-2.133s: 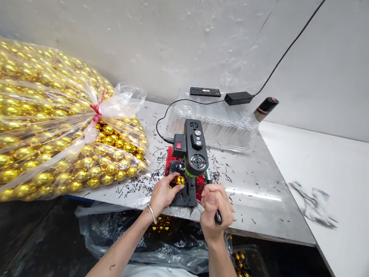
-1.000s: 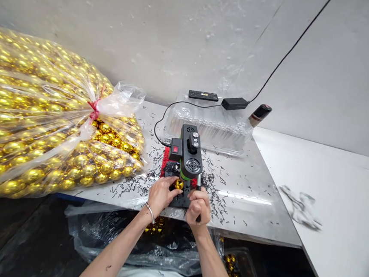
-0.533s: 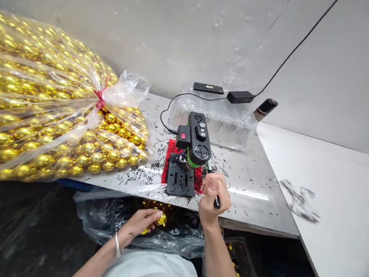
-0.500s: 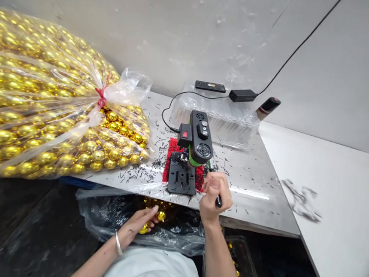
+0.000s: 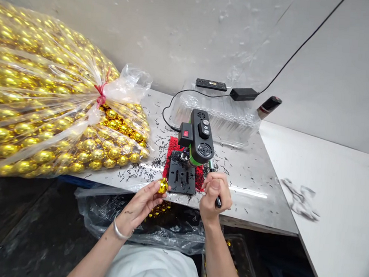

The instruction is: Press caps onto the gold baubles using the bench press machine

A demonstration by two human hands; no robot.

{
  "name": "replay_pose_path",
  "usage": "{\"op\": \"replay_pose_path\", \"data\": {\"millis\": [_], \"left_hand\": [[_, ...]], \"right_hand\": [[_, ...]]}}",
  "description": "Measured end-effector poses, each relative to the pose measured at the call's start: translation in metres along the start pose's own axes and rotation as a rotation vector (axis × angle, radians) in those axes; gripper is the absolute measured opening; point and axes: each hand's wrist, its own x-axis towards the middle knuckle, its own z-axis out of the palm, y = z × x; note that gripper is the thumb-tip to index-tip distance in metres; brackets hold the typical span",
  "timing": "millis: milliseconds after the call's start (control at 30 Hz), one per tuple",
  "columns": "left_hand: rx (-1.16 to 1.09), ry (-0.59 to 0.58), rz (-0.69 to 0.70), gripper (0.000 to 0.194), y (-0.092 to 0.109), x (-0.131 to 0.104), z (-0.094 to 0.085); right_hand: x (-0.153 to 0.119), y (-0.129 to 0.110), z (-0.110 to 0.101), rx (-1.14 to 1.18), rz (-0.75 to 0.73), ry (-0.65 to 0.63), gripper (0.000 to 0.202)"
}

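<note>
Between the fingertips of my left hand (image 5: 141, 204) is a shiny gold ball ornament (image 5: 163, 186), held just left of the black base plate (image 5: 181, 179) of a small bench drill press (image 5: 202, 135). My right hand (image 5: 215, 197) is wrapped round the black grip of the press's lever (image 5: 218, 201). The press has a black and green head and stands on a red mat (image 5: 173, 148) strewn with black shavings. Below the table edge, more gold balls (image 5: 159, 209) lie in an open plastic bag (image 5: 100, 217), partly hidden by my left hand.
A large tied clear bag of gold balls (image 5: 45, 100) fills the left side. Behind the press are a clear plastic tray (image 5: 232, 138), a power adapter (image 5: 244, 94), a remote control (image 5: 211, 85) and a dark-capped bottle (image 5: 269, 107). A pale glove (image 5: 300, 200) lies right; a bin (image 5: 246, 264) sits below.
My left hand has risen from the open bag to the base plate with a gold ball at its fingertips. My right hand stays on the lever.
</note>
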Motion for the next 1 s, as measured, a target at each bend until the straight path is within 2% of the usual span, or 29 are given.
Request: {"op": "replay_pose_path", "data": {"millis": [133, 233, 333, 500, 633, 833, 1000], "left_hand": [[0.036, -0.023, 0.055, 0.032, 0.004, 0.026, 0.018], [0.09, -0.03, 0.07, 0.038, 0.004, 0.035, 0.025], [0.106, -0.011, 0.078, 0.044, 0.005, 0.037, 0.026], [0.148, 0.021, 0.19, 0.049, 0.007, 0.044, 0.023], [0.458, 0.084, 0.326, 0.05, 0.001, 0.06, 0.019], [1.024, 0.128, 0.606, 0.039, -0.013, 0.078, 0.018], [1.392, 0.078, 0.89, 0.03, -0.015, 0.084, 0.021]], "right_hand": [[0.001, 0.0, -0.002, 0.015, -0.028, -0.033, 0.032], [0.002, 0.0, -0.003, 0.014, -0.043, -0.038, 0.032], [0.002, 0.0, -0.003, 0.003, -0.048, -0.051, 0.031], [0.0, 0.001, -0.003, 0.023, -0.069, -0.053, 0.03], [0.006, -0.002, -0.002, 0.009, -0.074, -0.044, 0.031], [0.034, -0.013, -0.003, 0.0, -0.067, -0.02, 0.031], [0.04, -0.018, -0.003, -0.015, -0.032, -0.021, 0.029]]}}
